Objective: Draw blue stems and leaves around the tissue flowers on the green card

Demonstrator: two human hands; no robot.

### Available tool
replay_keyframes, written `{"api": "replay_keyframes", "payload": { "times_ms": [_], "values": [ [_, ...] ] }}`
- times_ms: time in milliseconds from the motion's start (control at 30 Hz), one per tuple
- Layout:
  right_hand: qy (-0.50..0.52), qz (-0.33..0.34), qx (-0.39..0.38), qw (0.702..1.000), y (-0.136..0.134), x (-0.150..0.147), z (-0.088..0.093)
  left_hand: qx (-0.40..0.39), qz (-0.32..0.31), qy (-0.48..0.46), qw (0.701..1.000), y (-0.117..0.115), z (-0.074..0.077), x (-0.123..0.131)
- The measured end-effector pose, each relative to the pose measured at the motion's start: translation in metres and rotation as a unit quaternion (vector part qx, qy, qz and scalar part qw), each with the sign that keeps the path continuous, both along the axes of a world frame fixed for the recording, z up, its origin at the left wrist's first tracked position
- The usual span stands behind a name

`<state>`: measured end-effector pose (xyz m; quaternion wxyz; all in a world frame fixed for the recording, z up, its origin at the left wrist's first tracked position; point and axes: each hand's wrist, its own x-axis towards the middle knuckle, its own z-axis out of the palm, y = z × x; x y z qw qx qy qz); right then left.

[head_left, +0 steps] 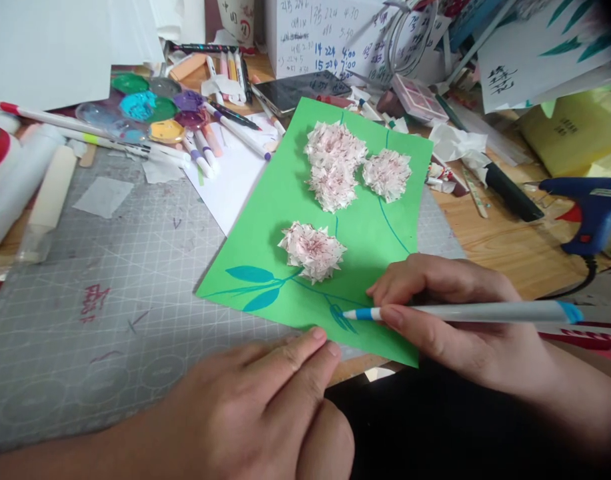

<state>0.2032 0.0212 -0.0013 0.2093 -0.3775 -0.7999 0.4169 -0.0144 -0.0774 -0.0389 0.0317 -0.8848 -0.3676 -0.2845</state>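
A blue-tipped white marker (465, 312) is pinched in my right hand (460, 320), its tip touching a half-drawn blue leaf (342, 317) on a green sheet of paper (265, 220). My left hand (265, 393) has its index and middle fingers stretched out, fingertips at the sheet's lower edge; its other fingers are partly hidden. Raised pinkish-white paper flowers sit on the sheet, one at the lower middle (313, 251), one at the upper right (387, 175) and a larger cluster (334, 163). Blue stems and filled leaves (250, 274) are drawn around them.
Under the sheet lies a grey cutting mat (135, 300). A paint palette (158, 109), several markers (238, 133) and a phone (300, 92) crowd the back. At the right are a blue glue gun (588, 207), a black-handled tool (513, 190) and a yellow packet (578, 130).
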Motion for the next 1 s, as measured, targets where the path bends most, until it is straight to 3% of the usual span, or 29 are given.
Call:
{"api": "replay_keyframes", "payload": {
  "times_ms": [667, 800, 1000],
  "values": [
    [0.011, 0.012, 0.001, 1.000, -0.0013, 0.0004, -0.0009, -0.020, 0.012, -0.027, 0.999, -0.0056, -0.0009, 0.0033],
    [0.017, 0.009, -0.018, 1.000, -0.0008, 0.0015, -0.0008, -0.029, -0.019, -0.024, 0.999, -0.0025, -0.0035, 0.0004],
    [0.026, 0.018, -0.022, 0.999, -0.0003, 0.0024, -0.0018, -0.027, 0.010, -0.029, 0.999, -0.0056, 0.0010, 0.0026]
  ]
}}
